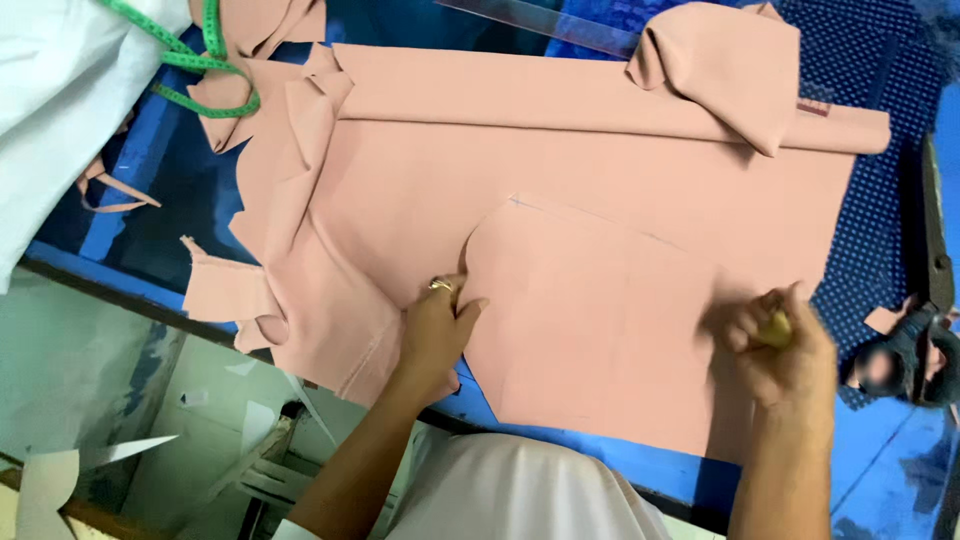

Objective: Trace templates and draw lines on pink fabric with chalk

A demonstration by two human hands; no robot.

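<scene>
Cloth (600,170), pink and spread over the blue table (880,470), fills most of the top, its near edge hanging just past the table rim. The left hand (435,335) presses flat, fingers together, on the cloth's curved cut edge; the right hand (785,350) is pinched shut on a small yellow chalk (776,328) at the cloth's right edge. Scissors (925,330) lie just right of the cloth, a green tape measure (205,60) at its far left corner.

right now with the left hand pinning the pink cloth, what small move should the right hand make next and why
Probably draw the right hand on along the edge of the cut piece. It pinches a small yellow chalk on the pink cloth, a faint line already runs along the piece's top edge, and the left hand presses the piece flat at its curved corner.
</scene>
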